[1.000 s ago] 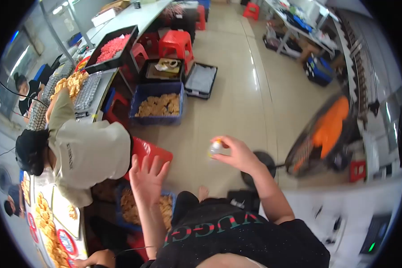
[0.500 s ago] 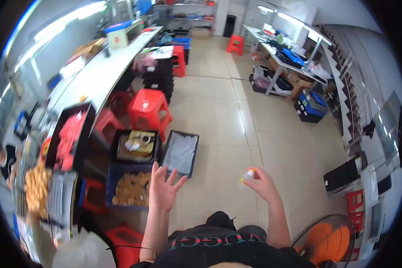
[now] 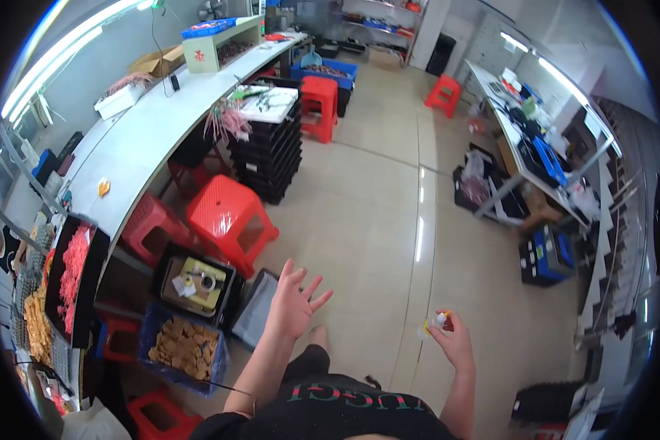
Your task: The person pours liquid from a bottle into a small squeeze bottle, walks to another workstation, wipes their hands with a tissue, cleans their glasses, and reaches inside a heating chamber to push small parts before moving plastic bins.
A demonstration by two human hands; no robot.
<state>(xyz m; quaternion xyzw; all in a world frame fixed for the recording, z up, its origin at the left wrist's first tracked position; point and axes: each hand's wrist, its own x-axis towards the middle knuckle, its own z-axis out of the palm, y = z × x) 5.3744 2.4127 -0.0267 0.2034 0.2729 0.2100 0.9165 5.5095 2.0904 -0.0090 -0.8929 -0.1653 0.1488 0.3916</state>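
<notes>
My left hand [image 3: 295,302] is raised over the floor with its fingers spread and nothing in it. To the right, my right hand [image 3: 453,339] pinches a small clear item [image 3: 439,320] with yellow edges between thumb and fingers; what it is exactly is too small to tell. Below and left of my left hand lies a black tray [image 3: 255,308] with a grey-white sheet. A blue-lined crate [image 3: 218,367] of brown pieces and a black bin [image 3: 231,293] with a yellow item stand further left.
Red stools [image 3: 231,213] stand beside the long white table [image 3: 143,128] at left, near stacked black trays [image 3: 268,165]. A black tray of pink pieces [image 3: 73,271] sits on the near end. At right are a cluttered workbench [image 3: 517,161] and a blue-black case [image 3: 546,255].
The view has shifted forward and turned left, and a foot now shows below. My left hand stays spread; my right hand still holds the small item, now lower and further right in view.
</notes>
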